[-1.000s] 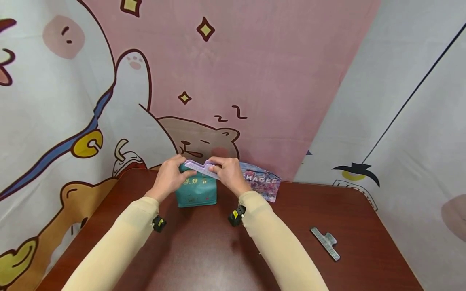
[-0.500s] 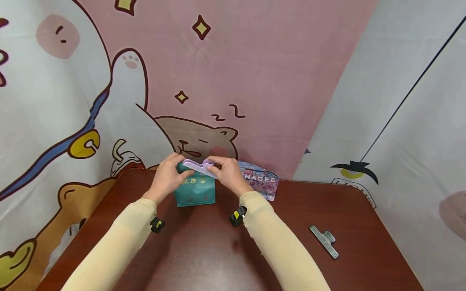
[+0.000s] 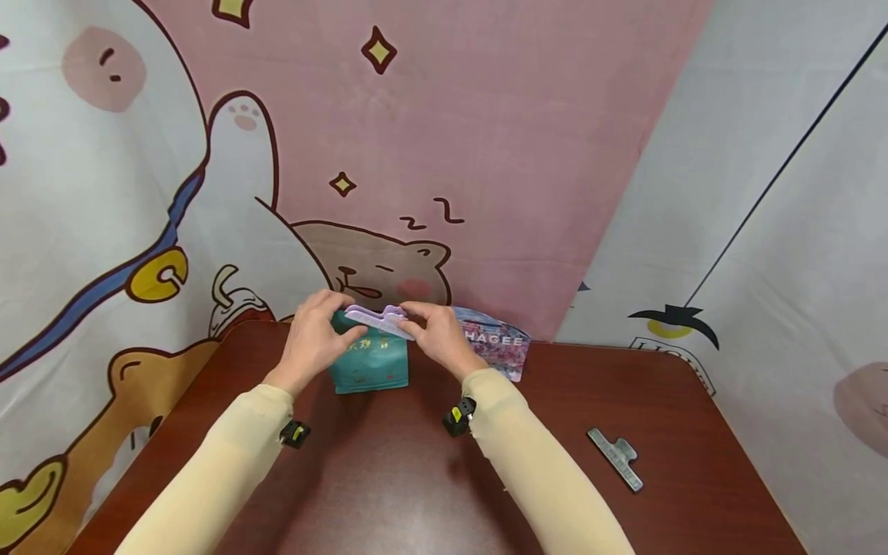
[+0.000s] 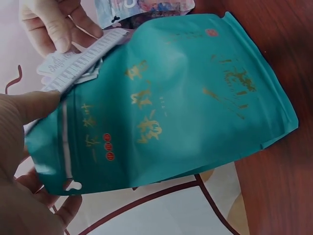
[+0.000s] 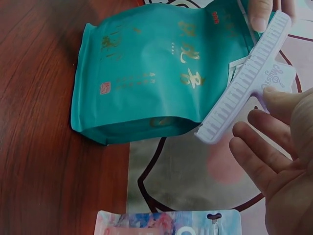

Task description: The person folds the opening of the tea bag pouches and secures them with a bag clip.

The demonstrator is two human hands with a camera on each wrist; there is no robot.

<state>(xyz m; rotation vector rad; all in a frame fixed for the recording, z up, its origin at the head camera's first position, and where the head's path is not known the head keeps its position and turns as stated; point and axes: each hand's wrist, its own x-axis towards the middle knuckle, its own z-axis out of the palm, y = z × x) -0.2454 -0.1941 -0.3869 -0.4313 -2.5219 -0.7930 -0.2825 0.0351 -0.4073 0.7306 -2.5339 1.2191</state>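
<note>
A teal bag (image 3: 375,366) with gold characters stands at the table's back, its top edge up between the hands. A light purple clip (image 5: 244,81) with piano-key print lies along that top edge, slanting down to the right in the head view. My left hand (image 3: 314,339) grips the bag's top left corner, thumb in front at the clip's end and fingers behind. My right hand (image 3: 440,335) pinches the clip's handle, thumb on its printed face; its lower fingers stand away from the bag in the right wrist view. The clip's far jaw is mostly hidden.
A pink and blue bag (image 3: 496,345) lettered in white stands behind and right of the teal bag. One grey clip (image 3: 616,460) lies on the brown table (image 3: 416,478) at the right. A printed cloth (image 3: 499,154) hangs along the back.
The head view has shifted slightly. My wrists have spread a little apart, while the hands keep their hold on the teal bag and the purple clip.
</note>
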